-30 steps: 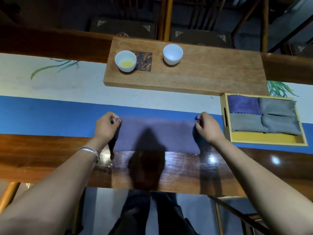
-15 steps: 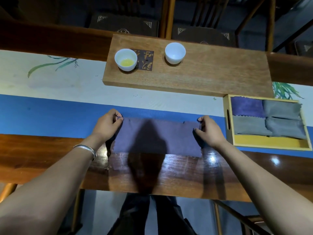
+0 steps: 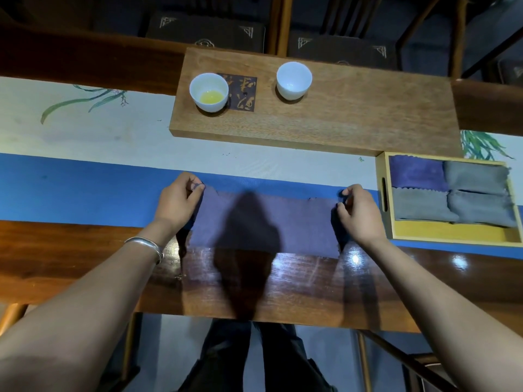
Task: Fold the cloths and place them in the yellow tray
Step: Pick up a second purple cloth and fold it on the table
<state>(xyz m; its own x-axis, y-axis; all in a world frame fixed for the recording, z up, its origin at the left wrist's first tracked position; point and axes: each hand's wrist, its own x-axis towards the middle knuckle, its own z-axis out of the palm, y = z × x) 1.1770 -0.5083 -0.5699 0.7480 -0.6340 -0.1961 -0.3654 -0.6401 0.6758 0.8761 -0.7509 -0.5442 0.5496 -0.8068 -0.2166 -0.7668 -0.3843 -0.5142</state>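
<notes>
Both hands hold the purple cloth (image 3: pixel 266 222): the left hand (image 3: pixel 178 203) pinches its far left corner between thumb and fingertips, and the right hand (image 3: pixel 358 213) has curled fingers at the far right corner, apparently pinching it too, though the contact itself is hard to read. Stretched flat between them, the cloth runs with its long axis from one hand to the other, its near edge lying toward the wrists on the glossy wooden table (image 3: pixel 85 264). Beyond the right hand, on its outer side and just beside it, sits the yellow tray (image 3: pixel 452 234), so the right hand is plainly the nearer one for placing. Four folded cloths (image 3: pixel 450 193) fill the tray's far part, leaving a bare strip along its near wall. A dark shadow covers the cloth's middle, hiding any crease or layering there; the cloth edges under each palm cannot be seen.
</notes>
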